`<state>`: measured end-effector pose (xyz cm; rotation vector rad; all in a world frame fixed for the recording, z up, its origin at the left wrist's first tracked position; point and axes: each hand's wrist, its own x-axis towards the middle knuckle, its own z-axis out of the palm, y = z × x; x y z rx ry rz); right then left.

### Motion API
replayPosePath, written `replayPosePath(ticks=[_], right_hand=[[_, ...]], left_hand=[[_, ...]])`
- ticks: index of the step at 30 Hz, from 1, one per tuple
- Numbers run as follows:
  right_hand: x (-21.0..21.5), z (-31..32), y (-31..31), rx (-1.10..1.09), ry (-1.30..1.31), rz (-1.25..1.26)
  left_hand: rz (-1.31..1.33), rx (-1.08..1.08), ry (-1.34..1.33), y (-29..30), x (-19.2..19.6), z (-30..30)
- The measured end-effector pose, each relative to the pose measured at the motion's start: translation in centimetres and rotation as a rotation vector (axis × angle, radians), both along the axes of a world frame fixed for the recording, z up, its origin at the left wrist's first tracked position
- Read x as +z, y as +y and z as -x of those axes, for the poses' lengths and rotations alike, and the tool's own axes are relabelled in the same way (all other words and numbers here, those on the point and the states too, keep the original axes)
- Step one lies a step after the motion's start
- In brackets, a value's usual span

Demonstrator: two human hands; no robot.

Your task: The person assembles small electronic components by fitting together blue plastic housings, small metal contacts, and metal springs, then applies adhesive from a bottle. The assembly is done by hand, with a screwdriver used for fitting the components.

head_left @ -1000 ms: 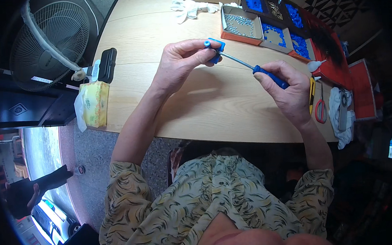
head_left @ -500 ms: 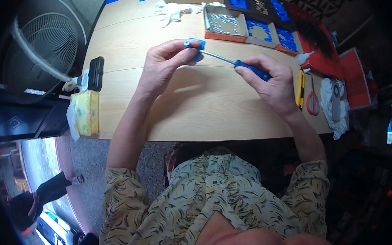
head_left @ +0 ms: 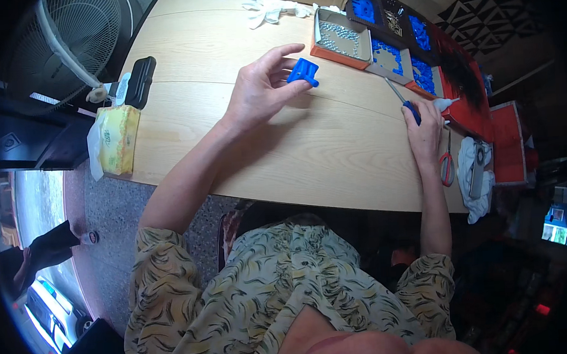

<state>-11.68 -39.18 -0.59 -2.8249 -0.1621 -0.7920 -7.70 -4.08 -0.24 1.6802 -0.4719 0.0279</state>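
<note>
Head view, left hand: the left hand (head_left: 259, 88) is raised over the pale wooden table (head_left: 243, 147), thumb and forefinger pinched on a small blue moulded plastic part (head_left: 303, 71); the other fingers are spread.
Head view, right hand: the right hand (head_left: 425, 131) rests at the table's right side, fist closed round a blue-handled screwdriver with a thin metal shaft (head_left: 400, 97), tip pointing toward the trays.
Where the part is: held in the air, just short of an orange-rimmed tray of small silvery screws (head_left: 340, 36).
Nearby: flat trays of blue plastic pieces (head_left: 389, 56) just beyond the screwdriver tip; red-handled scissors (head_left: 446, 165) and a white cloth (head_left: 472, 173) at the right; a yellow tissue pack (head_left: 118, 137) and a black case (head_left: 140, 82) at the left.
Doing it well (a judgement): keep the part steady and turned so its hole faces the driver; pick up one screw on the tip rather than raking the tray.
</note>
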Motion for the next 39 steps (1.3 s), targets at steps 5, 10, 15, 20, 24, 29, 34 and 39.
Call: replayPosePath(ticks=[5,10,15,20,24,29,34,39], right_hand=[[3.1,0.6,7.5,0.150,0.258,-0.505],[4.1,-1.0,14.2,0.415,0.685,-0.999],[3.3,-2.2,15.1,0.521,0.766,-1.072],[0.4,-2.7,15.6,0.543,0.582,-1.314],[-0.5,-3.0,15.8,0.498,0.427,-1.359],[-1.2,-3.4,15.6,0.571,0.266,-1.289],[-0.9,-3.4,15.8,0.554,0.266,-1.282],[-1.4,-3.7,15.5,0.548,0.101,-0.911]], left_hand=[[-0.121,0.078,-0.194,-0.7,-0.3,0.2],[-0.194,0.132,-0.443,-0.4,-0.3,0.1],[-0.265,0.182,-0.580,-0.2,0.3,-0.2],[-0.066,0.210,-0.262,-0.2,1.0,0.1],[0.364,-0.152,0.430,0.4,0.5,0.2],[0.394,-0.184,0.549,-0.2,1.1,0.7],[0.426,-0.182,0.544,-0.4,1.1,0.7],[0.385,-0.116,0.443,-0.3,1.0,0.6]])
